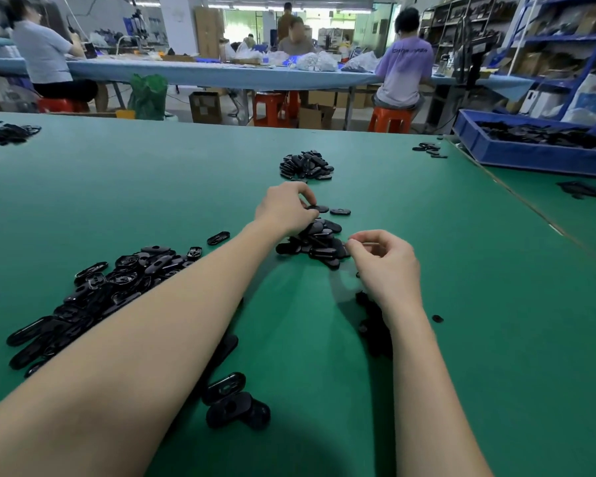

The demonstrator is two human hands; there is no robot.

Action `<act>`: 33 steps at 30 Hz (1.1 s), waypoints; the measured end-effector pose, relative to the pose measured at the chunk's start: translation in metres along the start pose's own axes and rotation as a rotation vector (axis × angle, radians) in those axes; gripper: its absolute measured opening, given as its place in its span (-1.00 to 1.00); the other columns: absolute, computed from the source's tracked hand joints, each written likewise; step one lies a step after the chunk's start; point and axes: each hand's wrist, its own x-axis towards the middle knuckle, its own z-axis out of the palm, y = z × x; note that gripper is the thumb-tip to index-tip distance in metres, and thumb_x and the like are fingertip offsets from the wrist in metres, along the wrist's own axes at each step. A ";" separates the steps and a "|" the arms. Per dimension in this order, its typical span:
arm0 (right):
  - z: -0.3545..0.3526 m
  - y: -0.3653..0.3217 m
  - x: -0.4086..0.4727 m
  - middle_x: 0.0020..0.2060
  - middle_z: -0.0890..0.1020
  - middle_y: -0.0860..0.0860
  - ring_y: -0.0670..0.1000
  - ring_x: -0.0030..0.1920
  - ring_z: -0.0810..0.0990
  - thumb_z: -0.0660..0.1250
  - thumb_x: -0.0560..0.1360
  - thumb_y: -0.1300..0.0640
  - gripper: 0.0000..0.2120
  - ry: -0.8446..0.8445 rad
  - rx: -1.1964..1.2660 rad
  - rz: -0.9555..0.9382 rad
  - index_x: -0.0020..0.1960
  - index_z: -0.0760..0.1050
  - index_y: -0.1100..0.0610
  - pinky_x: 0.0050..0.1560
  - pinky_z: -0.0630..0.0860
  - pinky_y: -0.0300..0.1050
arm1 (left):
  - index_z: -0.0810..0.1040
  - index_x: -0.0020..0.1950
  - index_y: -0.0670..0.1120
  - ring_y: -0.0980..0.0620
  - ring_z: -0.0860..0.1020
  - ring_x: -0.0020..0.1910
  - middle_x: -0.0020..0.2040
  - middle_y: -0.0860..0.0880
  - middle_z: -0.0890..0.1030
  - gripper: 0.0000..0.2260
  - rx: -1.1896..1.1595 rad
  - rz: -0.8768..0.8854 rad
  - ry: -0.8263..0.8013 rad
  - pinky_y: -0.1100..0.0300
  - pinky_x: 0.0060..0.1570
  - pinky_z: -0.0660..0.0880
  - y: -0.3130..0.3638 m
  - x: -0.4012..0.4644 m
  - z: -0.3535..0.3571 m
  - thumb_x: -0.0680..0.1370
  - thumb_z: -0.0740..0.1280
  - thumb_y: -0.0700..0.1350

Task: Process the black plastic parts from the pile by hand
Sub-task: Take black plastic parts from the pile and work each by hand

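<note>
Two hands at work: both bare forearms reach out over the green table (461, 339).
Nearest parts: a few black oval parts (236, 406) lie by the left forearm, close to the camera.
Left heap: a large heap of black parts (100, 290) spreads on the table left of the left forearm, some showing a hollow underside.
Right hand (386, 266): fingers curled, thumb and forefinger pinched together just beside the central pile; whether a part sits between them cannot be told.
Under right wrist: dark parts (372, 325) lie partly hidden by the forearm.
Central pile (319, 241): small mound of black plastic parts, between the two hands.
Left hand (286, 210): fingers curled down, tips pinching a flat part (319, 208) at the far edge of the central pile.
Single part (340, 212): lies flat, just right of the pinched one.
Far pile (306, 165): compact mound beyond the hands.
Blue bin (530, 153): far right, holding more black parts.
Background: people seated on red stools at a long bench.
</note>
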 end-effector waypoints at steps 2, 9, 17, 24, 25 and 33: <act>-0.001 0.001 0.001 -0.29 0.67 -0.20 -0.27 -0.33 0.56 0.45 0.47 0.04 -0.95 -0.003 0.003 0.003 -0.17 0.65 -0.04 -0.21 0.44 -0.27 | 0.62 -0.04 0.09 -0.02 0.61 0.03 -0.07 0.06 0.63 -0.93 0.026 -0.019 -0.014 0.08 0.12 0.58 -0.002 0.003 0.005 0.50 0.44 -0.01; 0.008 0.003 -0.002 -0.32 0.66 -0.19 -0.26 -0.35 0.56 0.44 0.47 0.05 -0.94 -0.024 0.027 -0.003 -0.18 0.64 -0.03 -0.25 0.43 -0.27 | 0.66 0.03 0.01 0.01 0.61 0.00 0.01 0.02 0.68 -0.88 -0.098 -0.021 0.082 0.19 0.09 0.51 -0.010 -0.014 0.003 0.53 0.40 -0.03; 0.011 0.003 -0.003 -0.32 0.66 -0.21 -0.27 -0.28 0.59 0.42 0.48 0.04 -0.92 -0.033 -0.035 -0.036 -0.19 0.62 -0.05 -0.24 0.47 -0.26 | 0.62 -0.03 0.07 0.10 0.55 -0.04 -0.02 0.12 0.65 -0.96 -0.031 0.091 0.111 0.26 0.01 0.47 -0.029 -0.064 -0.005 0.54 0.38 -0.04; 0.010 0.006 -0.006 -0.28 0.66 -0.18 -0.20 -0.22 0.62 0.40 0.48 0.03 -0.92 -0.038 -0.192 -0.091 -0.19 0.60 -0.05 -0.23 0.47 -0.26 | 0.51 0.32 -0.02 -0.14 0.35 0.36 0.33 -0.12 0.48 -0.69 0.410 -0.062 0.033 -0.04 0.29 0.32 -0.056 -0.067 -0.020 0.63 0.24 0.04; 0.010 0.006 -0.005 -0.28 0.66 -0.18 -0.19 -0.21 0.63 0.40 0.48 0.04 -0.92 -0.039 -0.201 -0.097 -0.19 0.60 -0.05 -0.22 0.47 -0.25 | 0.47 0.38 -0.03 -0.15 0.30 0.41 0.39 -0.15 0.44 -0.65 0.454 -0.102 0.006 -0.06 0.33 0.29 -0.058 -0.066 -0.023 0.64 0.22 0.07; 0.019 0.003 -0.011 -0.33 0.65 -0.19 -0.16 -0.22 0.63 0.41 0.48 0.05 -0.91 -0.072 -0.275 -0.140 -0.21 0.60 -0.06 -0.17 0.52 -0.18 | 0.43 0.40 -0.12 -0.19 0.35 0.41 0.38 -0.20 0.44 -0.51 0.583 -0.222 -0.152 -0.14 0.40 0.24 -0.063 -0.071 -0.022 0.66 0.08 0.20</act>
